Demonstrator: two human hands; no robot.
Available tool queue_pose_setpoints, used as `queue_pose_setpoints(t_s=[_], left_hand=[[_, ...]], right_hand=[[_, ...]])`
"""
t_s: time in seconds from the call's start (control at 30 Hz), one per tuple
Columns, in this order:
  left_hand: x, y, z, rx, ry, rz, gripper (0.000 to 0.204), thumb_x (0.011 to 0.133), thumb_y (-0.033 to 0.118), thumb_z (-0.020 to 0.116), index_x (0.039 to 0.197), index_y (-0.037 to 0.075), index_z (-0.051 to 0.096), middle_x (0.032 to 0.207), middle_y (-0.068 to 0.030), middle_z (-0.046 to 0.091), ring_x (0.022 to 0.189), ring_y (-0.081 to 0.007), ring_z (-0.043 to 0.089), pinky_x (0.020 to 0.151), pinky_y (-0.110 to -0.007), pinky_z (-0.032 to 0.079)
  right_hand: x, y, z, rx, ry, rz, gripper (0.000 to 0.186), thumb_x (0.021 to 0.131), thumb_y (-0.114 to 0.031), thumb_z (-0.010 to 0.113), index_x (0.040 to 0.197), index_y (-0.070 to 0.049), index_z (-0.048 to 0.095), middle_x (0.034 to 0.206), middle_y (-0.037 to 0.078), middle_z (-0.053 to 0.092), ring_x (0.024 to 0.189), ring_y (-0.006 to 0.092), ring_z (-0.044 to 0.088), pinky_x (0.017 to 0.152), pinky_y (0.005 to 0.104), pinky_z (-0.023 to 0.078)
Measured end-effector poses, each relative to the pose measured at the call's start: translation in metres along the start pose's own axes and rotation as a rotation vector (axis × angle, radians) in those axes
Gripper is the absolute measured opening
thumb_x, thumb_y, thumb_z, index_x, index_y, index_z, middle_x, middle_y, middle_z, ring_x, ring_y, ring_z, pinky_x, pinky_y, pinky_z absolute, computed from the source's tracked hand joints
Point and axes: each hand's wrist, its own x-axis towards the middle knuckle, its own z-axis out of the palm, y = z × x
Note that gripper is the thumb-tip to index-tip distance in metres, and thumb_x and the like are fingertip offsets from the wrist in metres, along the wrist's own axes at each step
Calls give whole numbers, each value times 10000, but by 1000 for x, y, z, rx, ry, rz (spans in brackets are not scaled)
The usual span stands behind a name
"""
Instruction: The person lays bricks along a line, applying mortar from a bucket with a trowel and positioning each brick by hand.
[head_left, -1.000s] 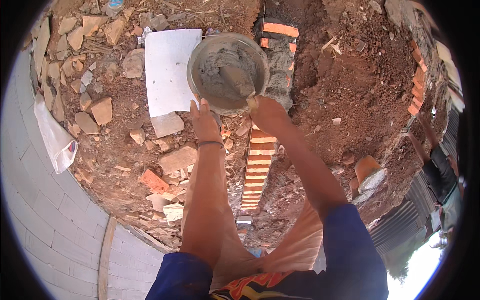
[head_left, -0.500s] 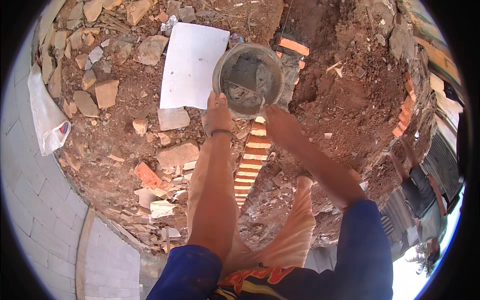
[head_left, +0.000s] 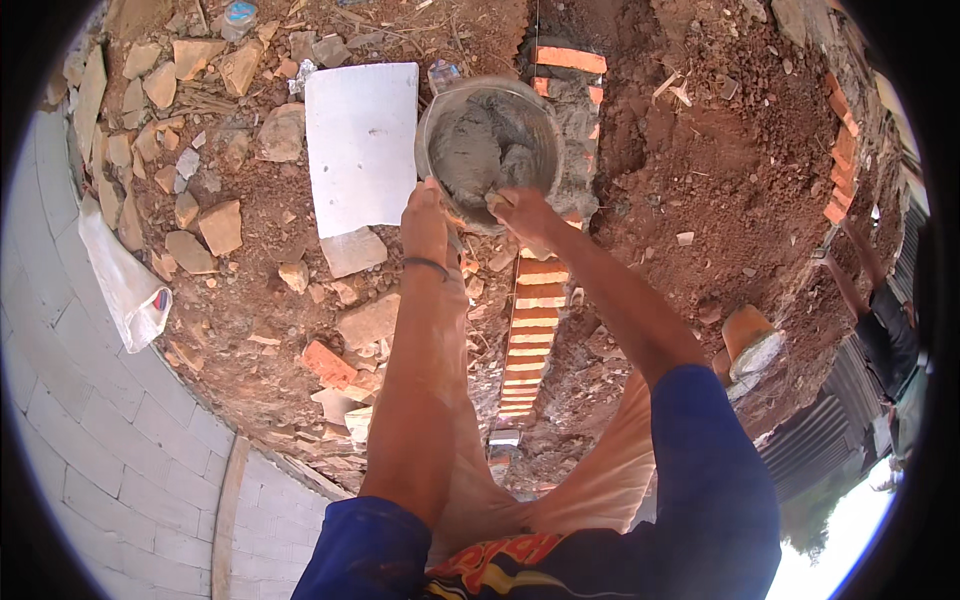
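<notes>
The bucket [head_left: 424, 145] stands between the white board [head_left: 362, 150] and the mortared bricks [head_left: 578, 130], with grey mortar [head_left: 478, 140] heaped inside it. The left hand [head_left: 425, 225] is at the bucket's near left edge, its fingers together and closed on the rim; the thumb is hard to make out. A dark band [head_left: 428, 264] circles that wrist. The right hand [head_left: 528, 215], at the bucket's near right edge, has its fingers clamped on the pale handle of a trowel [head_left: 494, 200]; the blade cannot be told apart from the mortar. The board lies flat just left of the bucket, with a stone slab [head_left: 353, 252] at its near end. A row of bricks [head_left: 537, 320] runs from the bucket's near side toward the person's legs. Broken stones [head_left: 220, 228] lie scattered left of the bucket, and a white sack [head_left: 118, 275] lies farther left, against a block wall [head_left: 90, 400]. Well right of the bucket, another person [head_left: 885, 325] is partly in view.
</notes>
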Motion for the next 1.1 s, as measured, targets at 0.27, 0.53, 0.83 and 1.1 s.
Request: queue_pose_setpoints(t_s=[0.27, 0.53, 0.83, 1.1], left_hand=[[-17, -4, 13, 228, -55, 211, 418, 988, 405, 420, 1037, 7, 538, 939, -82, 519, 854, -173, 508, 706, -302, 451], [-17, -4, 15, 274, 149, 38, 484, 979, 290, 478, 1382, 28, 418, 1383, -97, 441, 1265, -223, 412, 1002, -431, 366], [-20, -16, 25, 387, 130, 116, 612, 944, 401, 533, 1417, 45, 376, 1415, -117, 415, 1332, -248, 347, 1089, -511, 246], [-15, -7, 5, 284, 144, 37, 600, 954, 410, 492, 1437, 82, 354, 1461, -78, 364, 1390, -250, 266, 1104, -452, 206]], right_hand=[[-40, 30, -12, 438, -42, -29, 346, 907, -239, 583, 1160, -3, 591, 793, 53, 605, 592, 97, 585, 469, 252, 472], [-131, 124, 26, 327, 447, -438, 413, 810, -69, 622, 1203, 43, 562, 967, 125, 642, 847, 197, 630, 725, 317, 519], [-96, 241, 106, -31, 919, 208, 455, 808, -121, 615, 1240, -15, 521, 1059, 188, 557, 939, 374, 584, 720, 448, 513], [-163, 113, 71, 138, 835, -125, 413, 829, -135, 574, 1222, -15, 530, 1116, 212, 557, 947, 397, 591, 762, 489, 498]])
